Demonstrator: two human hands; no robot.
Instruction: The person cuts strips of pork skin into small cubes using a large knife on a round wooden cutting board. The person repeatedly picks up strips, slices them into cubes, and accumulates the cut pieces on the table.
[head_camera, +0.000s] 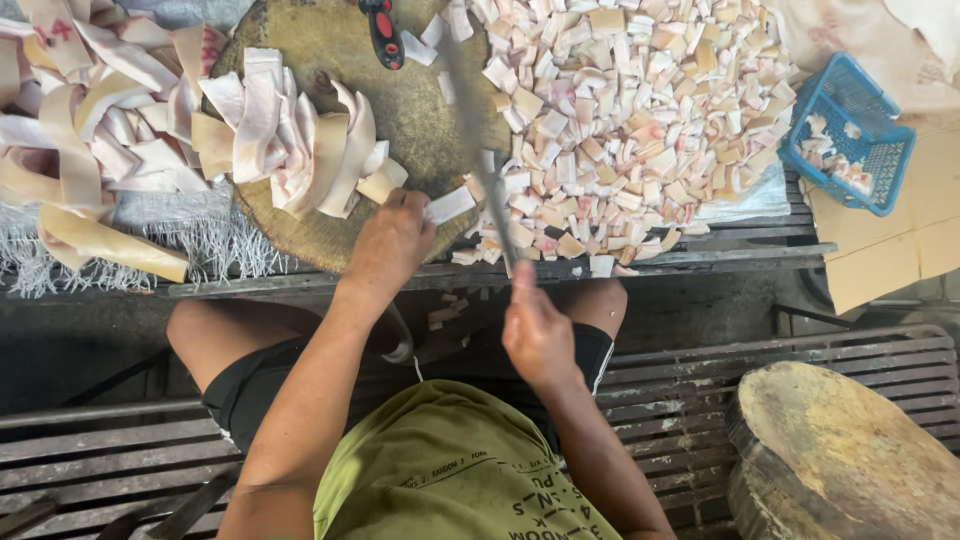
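Left hand pressed fingers-down on 1 pale strip of pork skin and fat at the near edge of the round, worn wooden chopping block, pinning it flat and steady, fingertips curled back from the cutting line. Right hand wrapped tight round the handle of a long, dull grey cleaver, blade edge-on and blurred, standing just right of the pinned strip, placed to meet its free end. Further long pink-and-white strips fanned over the left half of the block, within easy reach of the holding hand; more uncut strips heaped off the block at far left on a frayed white sack. Small square cut pieces piled in 1 wide mound to the right, on the knife side, seemingly so that each cut can be swept clear of the block without crossing the holding hand. Red-and-black handled tool parked at the block's far edge, out of the blade's path. Blue plastic basket with a few pieces at far right, beside the mound. Second round wooden block lying unused on the slatted bench by the right elbow.
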